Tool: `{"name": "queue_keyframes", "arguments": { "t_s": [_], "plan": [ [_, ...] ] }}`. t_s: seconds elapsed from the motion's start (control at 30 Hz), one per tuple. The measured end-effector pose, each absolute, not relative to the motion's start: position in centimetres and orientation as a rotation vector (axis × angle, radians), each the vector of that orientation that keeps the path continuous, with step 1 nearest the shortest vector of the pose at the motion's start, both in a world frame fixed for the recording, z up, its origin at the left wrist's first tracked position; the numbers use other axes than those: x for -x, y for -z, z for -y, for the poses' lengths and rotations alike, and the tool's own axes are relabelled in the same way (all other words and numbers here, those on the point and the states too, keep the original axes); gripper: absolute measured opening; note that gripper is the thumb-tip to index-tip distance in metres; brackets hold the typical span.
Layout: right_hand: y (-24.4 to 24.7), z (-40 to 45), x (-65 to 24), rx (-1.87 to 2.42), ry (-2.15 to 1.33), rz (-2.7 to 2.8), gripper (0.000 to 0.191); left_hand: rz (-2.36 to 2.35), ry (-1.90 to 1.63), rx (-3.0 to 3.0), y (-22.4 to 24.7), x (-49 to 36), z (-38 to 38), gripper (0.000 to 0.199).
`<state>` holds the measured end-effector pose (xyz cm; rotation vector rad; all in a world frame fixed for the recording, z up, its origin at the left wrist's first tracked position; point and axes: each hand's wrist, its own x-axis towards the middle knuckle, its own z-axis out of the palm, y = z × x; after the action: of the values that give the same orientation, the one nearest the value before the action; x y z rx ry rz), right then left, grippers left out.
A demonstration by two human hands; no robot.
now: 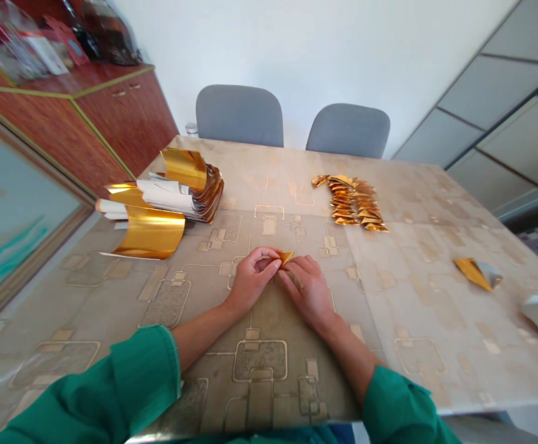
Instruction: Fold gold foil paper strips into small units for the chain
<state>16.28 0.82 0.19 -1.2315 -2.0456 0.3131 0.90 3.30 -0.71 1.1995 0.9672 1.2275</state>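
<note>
Green sleeves (144,382) lie closest; your left hand (250,280) and right hand (306,293) narrowly pinch a small gold foil piece (287,258), so keep that pinch firm.

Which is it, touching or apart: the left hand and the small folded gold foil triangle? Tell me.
Touching. The head view shows the small folded gold foil triangle pinched at the fingertips of the left hand, its gold tip sticking out beyond them.

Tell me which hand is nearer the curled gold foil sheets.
Left. The left hand is closer, to the right of the curled gold foil sheets and not touching them. The right hand is farther off, beyond the left hand; both pinch a folded gold foil piece.
</note>
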Motion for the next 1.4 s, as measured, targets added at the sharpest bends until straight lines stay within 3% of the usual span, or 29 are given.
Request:
{"name": "queue_keyframes", "arguments": {
  "t_s": [0.3,0.6,0.97,1.4],
  "plan": [
    [0.0,-1.0,-16.4,1.285,-0.579,1.796,0.007,-0.898,-1.182,-1.268,0.8,-0.7,-3.1,0.02],
    [0.5,-0.9,-16.6,1.182,-0.591,1.864,0.033,-0.948,-1.191,-1.296,1.0,-0.8,-3.1,0.021],
    [0.2,-1.0,-16.5,1.107,-0.762,1.73,0.031,-0.912,-1.116,-1.151,0.9,-0.8,-3.0,0.032],
    [0.1,-0.6,-15.6,1.306,-0.469,1.873,0.036,-1.007,-1.214,-1.358,0.8,-1.3,-2.5,0.028]
  ]
}}
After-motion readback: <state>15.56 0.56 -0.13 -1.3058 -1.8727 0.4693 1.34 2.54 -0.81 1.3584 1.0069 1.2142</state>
